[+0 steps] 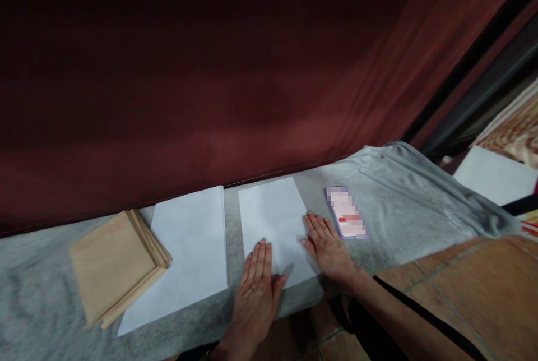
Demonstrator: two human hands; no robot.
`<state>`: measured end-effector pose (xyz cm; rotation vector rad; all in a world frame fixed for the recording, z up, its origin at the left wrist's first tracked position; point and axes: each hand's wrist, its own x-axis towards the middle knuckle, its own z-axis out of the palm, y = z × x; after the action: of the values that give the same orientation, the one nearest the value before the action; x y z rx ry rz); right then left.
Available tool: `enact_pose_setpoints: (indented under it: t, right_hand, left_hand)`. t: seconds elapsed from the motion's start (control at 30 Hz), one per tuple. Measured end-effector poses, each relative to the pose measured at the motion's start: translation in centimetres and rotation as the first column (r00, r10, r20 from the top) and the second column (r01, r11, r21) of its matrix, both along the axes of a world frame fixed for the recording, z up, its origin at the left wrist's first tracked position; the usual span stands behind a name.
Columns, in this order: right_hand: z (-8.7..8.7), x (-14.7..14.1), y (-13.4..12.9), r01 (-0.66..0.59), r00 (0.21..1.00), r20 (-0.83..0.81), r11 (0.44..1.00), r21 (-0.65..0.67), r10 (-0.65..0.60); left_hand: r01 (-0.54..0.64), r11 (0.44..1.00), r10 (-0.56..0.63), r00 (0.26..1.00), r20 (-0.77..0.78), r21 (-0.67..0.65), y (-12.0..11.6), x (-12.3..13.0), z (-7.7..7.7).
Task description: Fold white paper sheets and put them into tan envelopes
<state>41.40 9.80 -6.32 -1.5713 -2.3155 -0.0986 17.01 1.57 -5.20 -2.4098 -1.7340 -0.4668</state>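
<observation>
A white sheet of paper (273, 209) lies flat on the grey cloth in front of me. My left hand (256, 285) rests on its lower left part, fingers stretched out and thumb apart. Along the sheet's right edge lies my right hand (325, 246), flat with its fingers extended. Neither hand grips anything. Left of the sheet is a stack of white paper (193, 243). Several brown paper envelopes (115, 260) sit piled partly over that stack's left side. Just beyond my right hand lies a phone (344, 209) with its screen lit and blurred out.
The grey cloth (395, 193) covers a long narrow surface and bunches at its right end. A dark red panel (252, 97) rises along the far edge. Tiled floor (483, 288) shows at lower right. A white flat item (496, 176) is at far right.
</observation>
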Motion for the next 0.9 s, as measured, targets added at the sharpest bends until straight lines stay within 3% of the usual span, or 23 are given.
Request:
enact_pose_setpoints:
  t: [0.1,0.2,0.4,0.6,0.77,0.9]
  right_hand:
    - [0.1,0.1,-0.2,0.074,0.997,0.013,0.997,-0.005,-0.074]
    - [1.4,-1.1,0.3,0.105,0.994,-0.017,0.994,-0.031,-0.106]
    - [4.2,-6.4,3.6,-0.119,0.976,-0.201,0.98,-0.163,0.085]
    - [3.1,-9.2,5.8,-0.116,0.985,-0.145,0.976,-0.185,0.089]
    - [2.1,-8.6,7.0,-0.058,0.996,-0.081,0.99,-0.132,0.048]
    - [1.9,-7.7,8.2,0.047,0.997,-0.064,0.994,-0.103,-0.054]
  left_hand:
    - [-0.082,0.996,0.082,0.997,0.007,0.017,0.8,-0.5,-0.1]
    - [-0.143,0.99,0.143,0.989,0.036,-0.001,2.8,0.3,0.4]
    - [-0.113,0.987,0.121,0.99,0.07,-0.115,8.8,2.9,1.7]
    - [-0.148,0.962,0.154,0.988,0.007,-0.23,11.7,2.5,2.2]
    - [-0.202,0.951,0.204,0.979,-0.016,-0.234,12.6,1.3,2.6]
    - [-0.298,0.925,0.307,0.952,0.001,-0.238,13.1,0.2,3.0]
